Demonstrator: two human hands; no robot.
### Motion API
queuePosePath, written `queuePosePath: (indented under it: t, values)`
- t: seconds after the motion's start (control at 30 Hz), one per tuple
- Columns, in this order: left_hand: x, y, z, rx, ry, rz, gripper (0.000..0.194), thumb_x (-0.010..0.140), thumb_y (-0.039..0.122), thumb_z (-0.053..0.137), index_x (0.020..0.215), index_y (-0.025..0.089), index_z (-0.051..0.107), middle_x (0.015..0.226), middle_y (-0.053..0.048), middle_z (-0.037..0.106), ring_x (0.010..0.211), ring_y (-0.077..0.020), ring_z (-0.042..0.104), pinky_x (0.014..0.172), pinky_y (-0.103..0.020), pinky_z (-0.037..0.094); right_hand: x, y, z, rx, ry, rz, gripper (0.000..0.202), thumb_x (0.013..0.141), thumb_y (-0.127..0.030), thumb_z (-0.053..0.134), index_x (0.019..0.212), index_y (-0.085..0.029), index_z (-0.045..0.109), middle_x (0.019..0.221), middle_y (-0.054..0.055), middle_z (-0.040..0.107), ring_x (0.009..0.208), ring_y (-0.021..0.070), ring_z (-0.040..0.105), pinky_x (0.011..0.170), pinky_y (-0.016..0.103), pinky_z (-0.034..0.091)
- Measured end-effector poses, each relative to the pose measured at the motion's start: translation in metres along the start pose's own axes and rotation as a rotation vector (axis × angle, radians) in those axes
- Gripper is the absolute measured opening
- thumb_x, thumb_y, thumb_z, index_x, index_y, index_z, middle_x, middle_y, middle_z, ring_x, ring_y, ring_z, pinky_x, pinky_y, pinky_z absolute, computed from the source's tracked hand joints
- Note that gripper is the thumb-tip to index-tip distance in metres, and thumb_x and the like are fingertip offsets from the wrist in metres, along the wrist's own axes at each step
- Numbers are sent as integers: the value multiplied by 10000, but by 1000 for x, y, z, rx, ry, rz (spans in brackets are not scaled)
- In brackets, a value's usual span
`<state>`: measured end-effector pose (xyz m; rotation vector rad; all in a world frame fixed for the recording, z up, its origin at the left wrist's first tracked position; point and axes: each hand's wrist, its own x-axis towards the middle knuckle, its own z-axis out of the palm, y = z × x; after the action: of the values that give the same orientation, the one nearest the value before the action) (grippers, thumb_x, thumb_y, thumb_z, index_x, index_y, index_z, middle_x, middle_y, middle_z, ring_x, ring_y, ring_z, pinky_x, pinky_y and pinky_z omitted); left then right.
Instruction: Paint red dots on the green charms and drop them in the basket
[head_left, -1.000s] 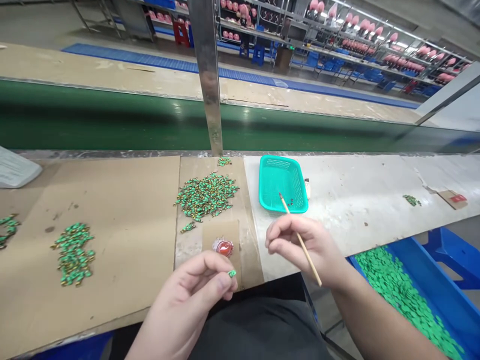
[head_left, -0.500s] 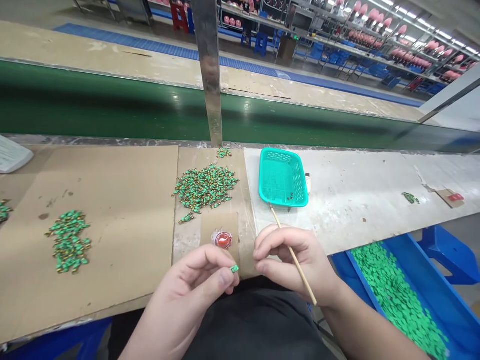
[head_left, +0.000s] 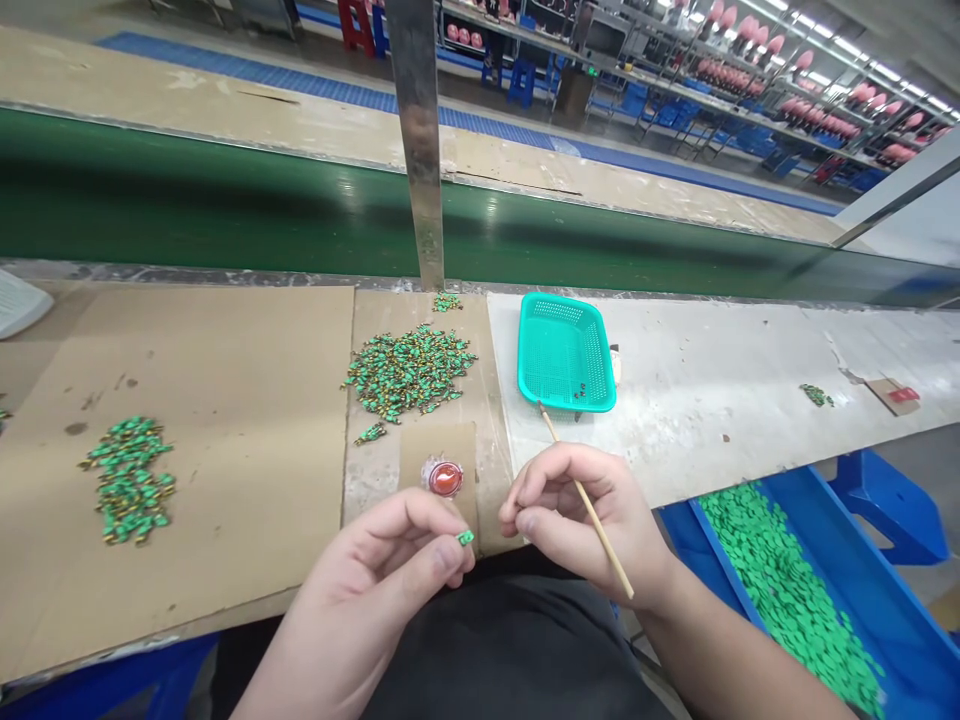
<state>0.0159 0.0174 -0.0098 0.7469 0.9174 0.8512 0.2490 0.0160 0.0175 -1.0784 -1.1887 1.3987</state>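
Note:
My left hand (head_left: 397, 560) is closed in a pinch, with a tiny green figure (head_left: 466, 538) between thumb and forefinger. My right hand (head_left: 589, 515) is closed too, and a thin wooden stick (head_left: 592, 512) with a dark reddish tip slants through its fingers. Whether its thumb and fingertip also pinch something small I cannot tell. Just beyond my left hand is a small round dish of red paint (head_left: 446, 478) on a cardboard square. Farther back lies a heap of small green-and-gold figures (head_left: 409, 370), with a few lying apart in front of it.
A turquoise basket (head_left: 566, 402) holding a few dark bits stands beyond my right hand. Another group of green-and-gold pieces (head_left: 135, 480) lies on cardboard at left. At lower right, a blue bin (head_left: 900, 620) contains many green pieces. A metal post (head_left: 420, 150) rises behind the table.
My right hand has shifted slightly left and up, closer to my left hand. The left hand keeps its pinch on the green figure; the view has moved slightly.

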Motion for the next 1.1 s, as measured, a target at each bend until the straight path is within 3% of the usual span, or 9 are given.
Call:
queuePosePath:
  t: [0.13,0.33,0.43,0.57,0.7,0.87,1.1]
  values:
    - [1,-1,-1,10,-10,12,343,874,530,1022,801,251,837,770,-29,733,779,-196,659,753,-254,579,-1,0,0,71,-28,46,138,943,-224,905,959,-212,768,941,53,876,795,160,839,749,248,686]
    - [-4,10,12,-11,98,-35,413,781,590,1070,767,249,840,746,-22,717,774,-196,636,762,-261,560,-2,0,1,-3,-25,36,188,967,-290,911,946,-211,742,829,10,769,733,149,734,682,247,608]
    - [-2,7,9,-1,39,-19,381,826,579,1047,793,258,845,759,-18,726,787,-190,656,770,-246,567,-1,1,2,-32,-46,4,143,990,-258,865,948,-210,737,825,3,735,714,137,683,657,239,572]
    - [2,1,0,10,-30,-1,315,897,549,1007,845,277,855,793,-12,746,820,-183,680,793,-225,581,1,2,2,-58,-57,-91,120,921,-135,873,919,-207,778,896,19,771,771,137,715,700,228,609]
    - [1,1,-1,25,-3,-24,362,858,582,1030,817,271,849,761,-1,729,787,-166,652,771,-207,570,2,0,0,-108,-78,-196,177,880,-58,866,920,-219,803,930,18,803,832,149,767,772,239,655]
    - [-2,4,1,84,-40,-41,366,883,597,1004,843,264,858,727,-1,721,723,-157,629,706,-207,551,-1,-12,-2,-357,-115,-311,172,955,-73,851,985,-228,783,923,8,816,826,150,778,796,267,635]
    - [-7,10,5,70,-70,-4,331,932,589,969,848,295,843,763,16,754,740,-137,676,704,-161,561,-5,-26,-1,-588,-203,-502,219,1058,-36,704,978,-229,635,957,25,794,860,149,754,764,277,600]
